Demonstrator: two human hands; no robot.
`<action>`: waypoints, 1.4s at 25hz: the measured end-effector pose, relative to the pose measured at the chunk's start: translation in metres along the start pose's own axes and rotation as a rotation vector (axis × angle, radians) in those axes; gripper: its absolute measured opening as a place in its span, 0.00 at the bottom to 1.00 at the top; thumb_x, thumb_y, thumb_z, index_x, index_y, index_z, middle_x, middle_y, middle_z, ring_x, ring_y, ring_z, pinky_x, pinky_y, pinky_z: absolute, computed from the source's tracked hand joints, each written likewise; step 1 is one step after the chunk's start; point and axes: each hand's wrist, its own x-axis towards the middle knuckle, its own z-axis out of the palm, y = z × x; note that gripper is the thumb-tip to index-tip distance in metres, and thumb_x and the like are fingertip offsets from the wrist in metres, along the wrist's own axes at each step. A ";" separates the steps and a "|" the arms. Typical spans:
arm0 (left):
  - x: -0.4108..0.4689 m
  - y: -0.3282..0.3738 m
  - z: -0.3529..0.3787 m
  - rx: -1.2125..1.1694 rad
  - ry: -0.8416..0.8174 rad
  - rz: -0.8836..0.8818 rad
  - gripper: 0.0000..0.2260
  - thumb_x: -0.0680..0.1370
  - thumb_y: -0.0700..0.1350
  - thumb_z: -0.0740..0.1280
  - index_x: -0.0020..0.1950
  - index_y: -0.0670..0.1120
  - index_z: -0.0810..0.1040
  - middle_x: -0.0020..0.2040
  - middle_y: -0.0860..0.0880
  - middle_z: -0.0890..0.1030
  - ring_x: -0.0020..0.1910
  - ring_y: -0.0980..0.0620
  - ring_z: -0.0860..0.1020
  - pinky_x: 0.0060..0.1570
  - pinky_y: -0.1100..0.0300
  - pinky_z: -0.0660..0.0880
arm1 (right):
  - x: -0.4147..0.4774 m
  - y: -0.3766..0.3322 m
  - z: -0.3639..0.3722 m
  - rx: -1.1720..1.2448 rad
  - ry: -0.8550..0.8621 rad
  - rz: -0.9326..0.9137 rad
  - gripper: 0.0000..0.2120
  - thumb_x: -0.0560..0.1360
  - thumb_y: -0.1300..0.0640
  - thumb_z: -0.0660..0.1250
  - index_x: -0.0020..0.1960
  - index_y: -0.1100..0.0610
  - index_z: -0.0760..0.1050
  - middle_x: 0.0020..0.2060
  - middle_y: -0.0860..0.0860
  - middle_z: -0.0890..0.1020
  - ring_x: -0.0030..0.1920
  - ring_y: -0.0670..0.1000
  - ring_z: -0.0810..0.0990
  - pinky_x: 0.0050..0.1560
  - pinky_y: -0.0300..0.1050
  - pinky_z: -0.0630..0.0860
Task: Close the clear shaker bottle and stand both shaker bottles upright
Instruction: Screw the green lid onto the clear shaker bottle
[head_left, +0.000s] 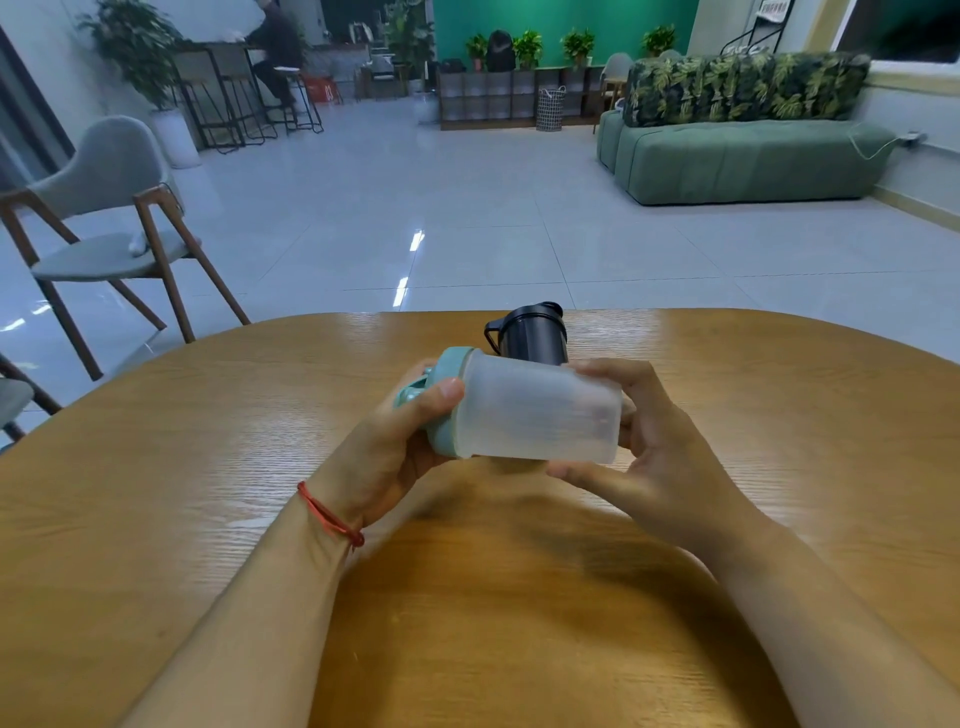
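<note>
I hold the clear shaker bottle (540, 410) on its side above the wooden table (208, 467), lid end to the left. My left hand (400, 441) grips its mint-green lid (441, 400), thumb across the rim. My right hand (654, 457) cups the bottle's base, fingers under and behind it. The lid sits against the bottle's mouth; I cannot tell how tightly. Just behind it stands the black shaker bottle (530, 335), upright near the far edge, its lower part hidden by the clear one.
A grey chair with wooden legs (109, 223) stands off the table's far left. Another chair's edge (15, 400) shows at the left. A green sofa (748, 156) sits far right across the tiled floor. A person sits at a distant counter.
</note>
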 end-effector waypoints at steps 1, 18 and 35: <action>-0.002 0.000 0.002 0.068 -0.006 0.056 0.40 0.69 0.57 0.82 0.76 0.43 0.73 0.59 0.45 0.83 0.55 0.46 0.85 0.50 0.49 0.85 | 0.000 -0.002 0.000 0.055 0.023 0.106 0.29 0.73 0.42 0.83 0.69 0.38 0.73 0.63 0.46 0.82 0.57 0.51 0.88 0.49 0.47 0.88; -0.002 0.004 0.005 -0.081 0.020 -0.020 0.21 0.72 0.55 0.76 0.63 0.50 0.89 0.58 0.44 0.88 0.56 0.43 0.85 0.59 0.41 0.83 | -0.006 -0.005 -0.001 -0.132 0.076 -0.058 0.35 0.74 0.43 0.81 0.76 0.44 0.70 0.63 0.48 0.81 0.53 0.53 0.87 0.42 0.44 0.85; -0.001 0.005 0.005 -0.052 0.170 -0.057 0.19 0.73 0.60 0.73 0.57 0.50 0.90 0.51 0.44 0.87 0.47 0.45 0.87 0.36 0.47 0.87 | -0.008 -0.012 0.016 -0.086 0.075 -0.068 0.42 0.76 0.51 0.82 0.83 0.42 0.63 0.74 0.42 0.72 0.68 0.51 0.80 0.55 0.46 0.86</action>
